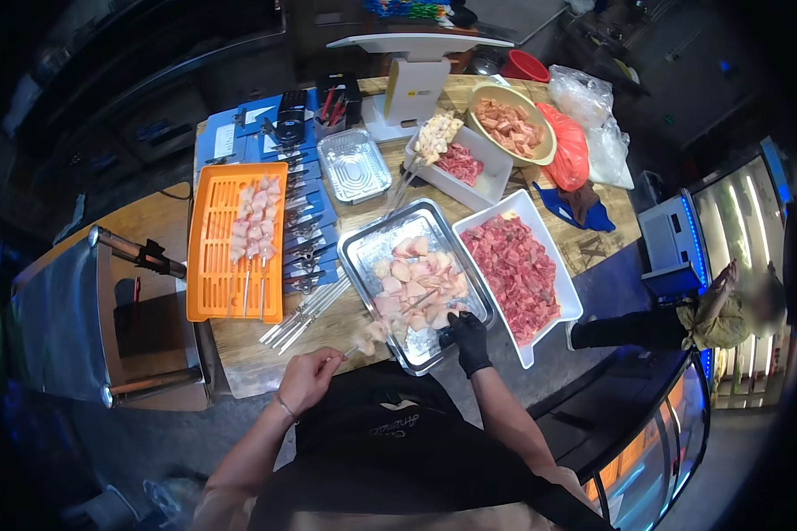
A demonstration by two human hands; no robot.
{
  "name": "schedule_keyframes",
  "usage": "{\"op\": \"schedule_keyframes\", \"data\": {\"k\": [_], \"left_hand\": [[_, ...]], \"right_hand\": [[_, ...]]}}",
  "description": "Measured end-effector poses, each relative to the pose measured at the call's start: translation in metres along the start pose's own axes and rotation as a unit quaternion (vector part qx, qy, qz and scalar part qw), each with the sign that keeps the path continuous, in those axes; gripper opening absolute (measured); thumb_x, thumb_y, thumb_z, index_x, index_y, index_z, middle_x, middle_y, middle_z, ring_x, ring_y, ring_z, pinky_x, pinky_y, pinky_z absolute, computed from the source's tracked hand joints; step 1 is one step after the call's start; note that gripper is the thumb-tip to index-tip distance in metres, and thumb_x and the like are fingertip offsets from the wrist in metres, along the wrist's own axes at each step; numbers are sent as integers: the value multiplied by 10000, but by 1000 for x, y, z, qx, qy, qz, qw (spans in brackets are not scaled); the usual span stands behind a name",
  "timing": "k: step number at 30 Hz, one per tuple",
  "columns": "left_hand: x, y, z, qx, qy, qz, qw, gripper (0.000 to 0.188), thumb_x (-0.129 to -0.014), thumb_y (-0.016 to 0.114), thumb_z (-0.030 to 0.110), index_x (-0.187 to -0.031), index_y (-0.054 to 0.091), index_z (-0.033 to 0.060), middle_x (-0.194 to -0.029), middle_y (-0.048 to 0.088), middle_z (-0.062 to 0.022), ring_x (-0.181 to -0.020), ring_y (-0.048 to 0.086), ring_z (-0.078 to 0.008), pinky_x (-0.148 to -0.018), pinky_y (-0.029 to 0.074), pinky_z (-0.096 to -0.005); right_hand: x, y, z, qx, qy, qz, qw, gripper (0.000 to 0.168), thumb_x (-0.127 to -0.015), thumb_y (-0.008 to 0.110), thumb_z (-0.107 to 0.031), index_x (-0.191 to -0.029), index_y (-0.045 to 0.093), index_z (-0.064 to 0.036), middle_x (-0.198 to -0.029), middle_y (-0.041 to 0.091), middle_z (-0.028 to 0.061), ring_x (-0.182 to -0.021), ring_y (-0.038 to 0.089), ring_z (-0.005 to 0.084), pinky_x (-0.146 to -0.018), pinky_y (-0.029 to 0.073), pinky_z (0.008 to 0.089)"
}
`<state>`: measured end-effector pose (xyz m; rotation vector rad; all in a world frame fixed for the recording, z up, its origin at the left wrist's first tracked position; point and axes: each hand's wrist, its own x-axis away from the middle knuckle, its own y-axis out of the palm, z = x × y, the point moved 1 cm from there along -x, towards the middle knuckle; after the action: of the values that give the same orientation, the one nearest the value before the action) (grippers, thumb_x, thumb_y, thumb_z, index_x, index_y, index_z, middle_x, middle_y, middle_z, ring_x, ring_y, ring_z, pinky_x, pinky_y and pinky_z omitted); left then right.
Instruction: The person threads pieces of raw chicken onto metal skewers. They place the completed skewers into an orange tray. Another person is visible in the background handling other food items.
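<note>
My left hand (312, 377), bare, pinches the near end of a metal skewer (351, 352) threaded with pale raw meat chunks that look like chicken. The skewer slants up over the near left rim of a metal tray (357, 260), and its far part is over the meat inside. Pale raw meat pieces (417, 282) are heaped in that tray. My right hand (470, 342), in a black glove, is at the tray's near right corner with its fingertips touching a pale piece (442, 317). Whether they grip it is not clear.
Bare metal skewers (309, 312) lie left of the tray. An orange slotted tray (202, 245) holds filled skewers (256, 219). Right stands a white tub (574, 299) of red meat (515, 272); behind are a foil container (354, 166) and a yellow bowl (544, 152). A person (710, 322) stands at right.
</note>
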<state>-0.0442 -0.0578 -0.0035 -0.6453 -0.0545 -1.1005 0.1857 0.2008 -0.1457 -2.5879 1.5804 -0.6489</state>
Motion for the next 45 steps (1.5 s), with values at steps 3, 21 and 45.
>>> {"op": "schedule_keyframes", "data": {"k": [3,21,45], "left_hand": [[12,-4,9,-18,18,0,1000,180,-901,577,201,-987,685,86,-611,570,-163,-520,564,-291,-526,443,-352],[24,-20,26,-34,-1,-27,999,171,-873,611,171,-993,697,86,-713,640,-178,-635,634,-310,-595,487,-357],[23,-8,0,70,18,-44,996,169,-898,614,154,-1020,689,65,-753,670,-132,-614,595,-120,-604,483,-276]], "right_hand": [[10,-4,-37,-281,172,-61,942,163,-898,602,-126,-1032,611,-32,-882,642,63,-770,619,172,-675,512,307],[26,-4,-77,-357,161,-76,917,283,-938,527,-121,-1208,530,-34,-1083,632,142,-868,649,234,-775,558,358],[40,-4,-111,-243,97,-22,965,258,-886,639,-125,-1120,616,-18,-929,638,49,-748,614,115,-659,549,263]]}}
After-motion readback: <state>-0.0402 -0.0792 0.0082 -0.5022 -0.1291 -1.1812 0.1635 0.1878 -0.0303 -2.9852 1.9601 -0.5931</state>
